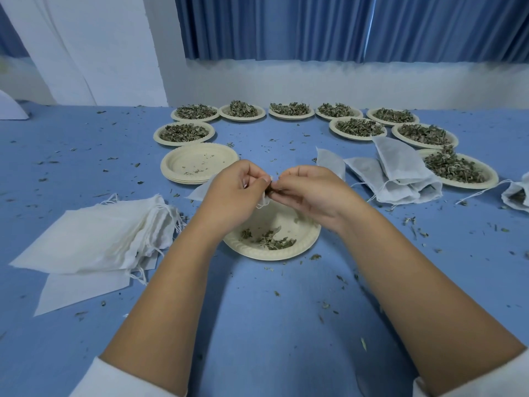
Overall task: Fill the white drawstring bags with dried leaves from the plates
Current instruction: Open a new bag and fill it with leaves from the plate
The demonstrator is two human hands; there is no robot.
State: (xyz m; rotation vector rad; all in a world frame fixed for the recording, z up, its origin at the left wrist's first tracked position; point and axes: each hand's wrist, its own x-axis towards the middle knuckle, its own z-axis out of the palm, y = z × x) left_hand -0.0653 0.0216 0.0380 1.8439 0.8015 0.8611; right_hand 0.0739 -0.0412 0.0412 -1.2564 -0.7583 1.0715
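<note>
Holding both hands close together above the near plate (289,252), I see my left hand (234,190) pinching the mouth of one white bag (199,192). My right hand (310,190) has its fingers curled, and I think it pinches a small tuft of leaves (273,192) right at that mouth. The contact is small and partly hidden, so I am not fully sure.

The bag seems to lie with its long axis going left and away from me, behind the left hand, and its opening is turned to the right hand. This is the relation that matters. The remaining leaves (274,242) are on the plate directly under the hands, a little toward me and between my two wrists. My judgement is that the right hand should go straight down for the next pinch while the left hand keeps the mouth open.

The empty bags (94,233) lie well apart at my left on the blue table (257,310). The filled bags (400,173) lie at my right.
</note>
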